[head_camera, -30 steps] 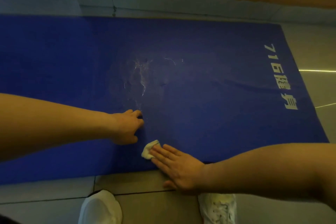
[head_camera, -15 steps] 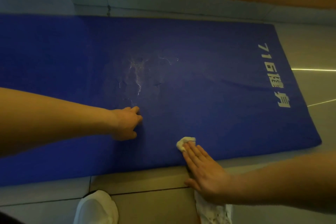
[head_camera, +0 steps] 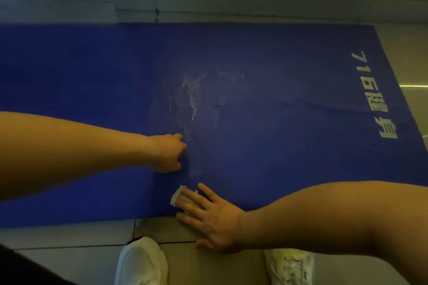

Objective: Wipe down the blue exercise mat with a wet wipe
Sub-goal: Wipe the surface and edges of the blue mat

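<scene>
The left hand (head_camera: 170, 154) rested on the blue exercise mat (head_camera: 289, 134) with its fingers curled under into a loose fist, nothing visible in its grasp. Just beyond its knuckles, and running away from the person, a whitish streaky mark (head_camera: 192, 99) showed on the mat's surface (whether dirt or scuffing could not be told). Nearer the person and slightly right of that fist lay the wet wipe (head_camera: 178, 196), a small folded white pad on the mat close to its near edge. The right hand (head_camera: 214, 217) lay flat over it, fingers straight and spread, fingertips pressing the wipe down; the heel of this hand and its thumb sat off the mat on the tiled floor (head_camera: 69, 236). Well beyond the right hand, at the mat's right end, stood white lettering (head_camera: 368, 92) beginning "716". Below the hands, two white shoes (head_camera: 141, 261) stood on the tiles.
</scene>
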The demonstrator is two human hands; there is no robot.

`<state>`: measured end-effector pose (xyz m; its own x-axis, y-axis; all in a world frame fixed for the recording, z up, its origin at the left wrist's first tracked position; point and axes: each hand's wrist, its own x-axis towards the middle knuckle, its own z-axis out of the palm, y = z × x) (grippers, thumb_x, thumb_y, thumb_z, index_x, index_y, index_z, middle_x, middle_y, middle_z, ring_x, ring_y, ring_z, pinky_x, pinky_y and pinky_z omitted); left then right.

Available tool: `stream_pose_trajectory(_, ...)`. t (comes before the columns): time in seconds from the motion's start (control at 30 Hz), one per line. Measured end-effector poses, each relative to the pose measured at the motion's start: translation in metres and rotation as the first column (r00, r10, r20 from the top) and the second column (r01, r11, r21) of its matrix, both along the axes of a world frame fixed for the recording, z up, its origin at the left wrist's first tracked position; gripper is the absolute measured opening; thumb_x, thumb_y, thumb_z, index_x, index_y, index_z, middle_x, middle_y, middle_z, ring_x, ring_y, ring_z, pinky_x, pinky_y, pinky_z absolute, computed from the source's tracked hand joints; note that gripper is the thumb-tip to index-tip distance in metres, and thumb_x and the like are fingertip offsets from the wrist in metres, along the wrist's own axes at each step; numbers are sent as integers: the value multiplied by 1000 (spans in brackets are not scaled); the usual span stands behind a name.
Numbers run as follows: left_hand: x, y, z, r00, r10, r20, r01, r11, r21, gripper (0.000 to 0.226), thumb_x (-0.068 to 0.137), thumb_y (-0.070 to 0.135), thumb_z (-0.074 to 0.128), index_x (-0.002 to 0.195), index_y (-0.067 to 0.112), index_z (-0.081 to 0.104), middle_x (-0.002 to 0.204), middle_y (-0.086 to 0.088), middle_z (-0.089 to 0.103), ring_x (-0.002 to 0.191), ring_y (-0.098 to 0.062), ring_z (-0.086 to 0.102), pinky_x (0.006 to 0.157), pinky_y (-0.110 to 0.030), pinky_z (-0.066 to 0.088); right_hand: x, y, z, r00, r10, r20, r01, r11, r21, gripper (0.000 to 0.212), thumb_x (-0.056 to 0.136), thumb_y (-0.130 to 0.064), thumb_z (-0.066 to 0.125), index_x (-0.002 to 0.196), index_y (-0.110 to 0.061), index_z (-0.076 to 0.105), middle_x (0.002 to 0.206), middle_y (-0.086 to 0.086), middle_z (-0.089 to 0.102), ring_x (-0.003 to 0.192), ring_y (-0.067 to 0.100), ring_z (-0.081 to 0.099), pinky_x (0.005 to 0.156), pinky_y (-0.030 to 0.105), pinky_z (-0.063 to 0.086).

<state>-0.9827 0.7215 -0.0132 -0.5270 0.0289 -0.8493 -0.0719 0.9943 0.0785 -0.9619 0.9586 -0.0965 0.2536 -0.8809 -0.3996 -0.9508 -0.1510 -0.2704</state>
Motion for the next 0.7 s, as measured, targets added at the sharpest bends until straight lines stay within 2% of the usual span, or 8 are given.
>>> stream_pose_trajectory(0.13, -6, -2, 1, 1000, 7, -7, -7, 1000, -7, 43, 101, 37, 52, 138, 16, 49, 137, -6, 40, 116, -28, 53, 98, -40, 49, -11, -3, 5, 995, -42, 87, 38, 998, 51, 75, 105, -55, 29, 162, -17, -1, 168, 4, -16, 149, 21, -32, 120, 42, -20)
stream_pose_trajectory(0.33, -10, -6, 1, 999, 16, -40, -17, 1000, -16, 44, 101, 36, 50, 140, 15, 48, 137, -7, 41, 116, -28, 53, 90, -37, 49, -88, -1, 5, 942, -335, 24, 335, 942, -16, 79, 105, -47, 38, 161, -10, -4, 167, 7, -15, 153, 22, -20, 123, 38, -14)
stream_pose_trajectory(0.4, -9, -10, -1, 999, 22, -42, -23, 999, -22, 45, 101, 36, 49, 141, 15, 48, 139, -7, 40, 115, -27, 53, 92, -37, 51, -124, 1, 0, 872, -488, -36, 485, 872, -59, 79, 104, -50, 31, 160, -10, -7, 167, 7, -16, 153, 22, -20, 126, 43, -5)
stream_pose_trajectory(0.47, -8, -14, -2, 999, 23, -47, -25, 999, -38, 46, 101, 37, 49, 142, 15, 47, 143, -7, 37, 119, -28, 51, 94, -39, 50, -147, -3, -5, 756, -651, -66, 646, 758, -86, 81, 103, -54, 25, 160, -8, -10, 167, 7, -20, 153, 22, -22, 126, 46, 2)
stream_pose_trajectory(0.53, -7, -19, -4, 998, 26, -57, -29, 998, -50, 47, 101, 37, 50, 142, 14, 46, 148, -8, 33, 121, -29, 49, 95, -40, 50, -146, -15, -8, 648, -760, -50, 758, 650, -51, 82, 104, -53, 29, 158, -8, -15, 165, 6, -27, 151, 22, -27, 126, 44, -2)
stream_pose_trajectory(0.57, -6, -21, -5, 998, 31, -57, -34, 998, -53, 48, 101, 38, 50, 143, 15, 45, 149, -8, 31, 121, -29, 49, 95, -40, 50, -137, -23, -7, 631, -776, -18, 775, 631, -27, 83, 105, -51, 33, 158, -8, -15, 164, 6, -28, 151, 22, -28, 126, 44, -4)
stream_pose_trajectory(0.63, -7, -24, -4, 997, 45, -57, -49, 997, -59, 49, 101, 38, 51, 144, 16, 44, 150, -7, 29, 121, -28, 49, 94, -40, 51, -107, -33, 1, 695, -715, 76, 715, 698, 22, 87, 103, -48, 41, 159, -11, -14, 164, 5, -28, 150, 21, -29, 126, 45, -5)
stream_pose_trajectory(0.7, -8, -26, -4, 996, 53, -69, -58, 996, -68, 49, 100, 37, 51, 144, 16, 43, 149, -8, 31, 120, -28, 51, 95, -40, 51, -69, -39, 7, 834, -536, 135, 529, 844, 82, 87, 103, -48, 43, 160, -13, -12, 164, 4, -27, 150, 19, -30, 125, 43, -11)
